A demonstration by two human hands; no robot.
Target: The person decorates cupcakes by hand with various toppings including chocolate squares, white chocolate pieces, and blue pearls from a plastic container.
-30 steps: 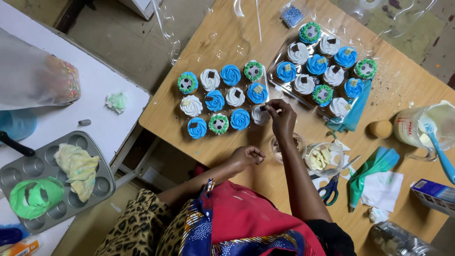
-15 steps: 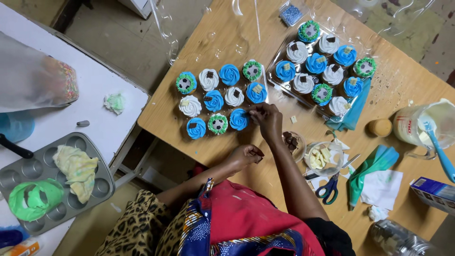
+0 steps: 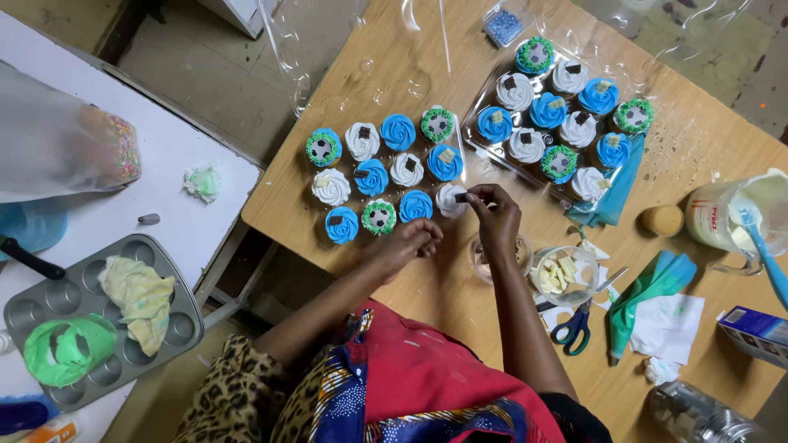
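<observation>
1. The white cupcake (image 3: 450, 199) sits at the near right corner of the loose group of cupcakes on the wooden table (image 3: 386, 61), and the right hand (image 3: 495, 215) pinches a small dark chocolate piece (image 3: 461, 197) just over its frosting.
2. The left hand (image 3: 414, 240) rests on the table edge just below the blue cupcake (image 3: 415, 206), its fingers curled in; I cannot tell whether it holds anything.
3. Close to the right wrist stand a small bowl of dark pieces (image 3: 486, 254), partly hidden by the arm, and a clear cup of pale pieces (image 3: 561, 275).
4. Scissors with blue handles (image 3: 574, 321) and a teal piping bag (image 3: 648, 291) lie to the right of these.
5. On the white surface to the left lies a grey muffin pan (image 3: 168, 287) holding a yellowish cloth (image 3: 139, 299) and a green piping bag (image 3: 59, 354).
6. Farther off, a clear plastic tray (image 3: 480, 152) holds more blue, white and green cupcakes.
7. At the far right stands a measuring jug (image 3: 722, 217) with a blue spatula (image 3: 759, 246) in it.
</observation>
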